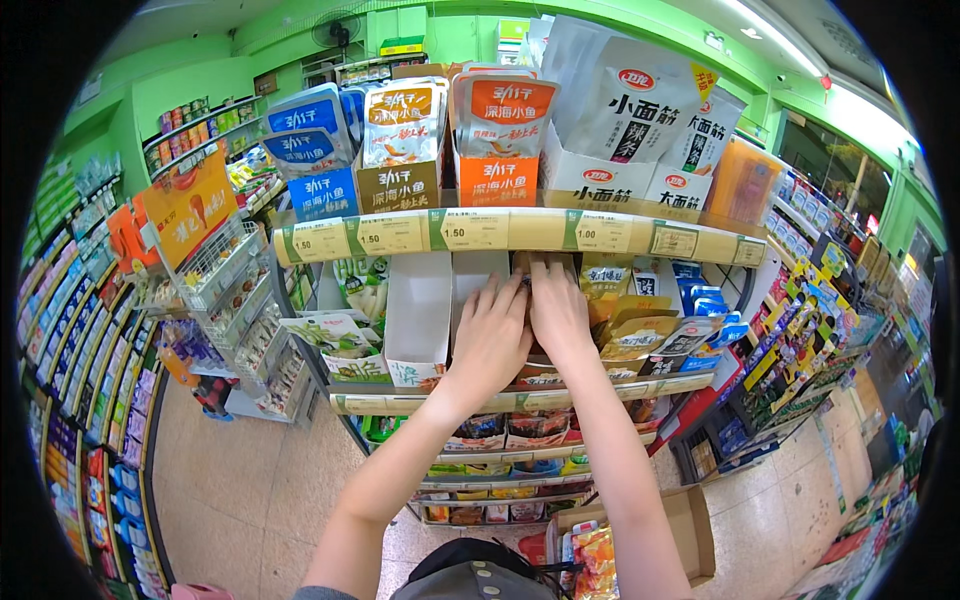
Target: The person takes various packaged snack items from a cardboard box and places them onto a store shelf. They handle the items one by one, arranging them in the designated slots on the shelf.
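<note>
Both my hands reach into a dark brown display box (pixel 538 375) on the second shelf of a snack rack. My left hand (pixel 496 322) lies at the box's left side, its fingers pointing inward and slightly spread. Close beside it, my right hand (pixel 559 304) stretches further back, with its fingertips under the upper shelf's edge. What the fingers touch inside is hidden. To the left stand a white open cardboard box (pixel 418 315) and another pale box (pixel 477 264), partly covered by my left hand. Gold snack pouches (pixel 637 334) stand to the right of my right hand.
Above my hands runs the upper shelf's price-tag strip (pixel 480 229), with boxed snack pouches (pixel 504 112) over it. Green vegetable-snack packs (pixel 345 337) stand at the left end. An open carton (pixel 686 525) with orange packets (pixel 596 559) sits low, by my body.
</note>
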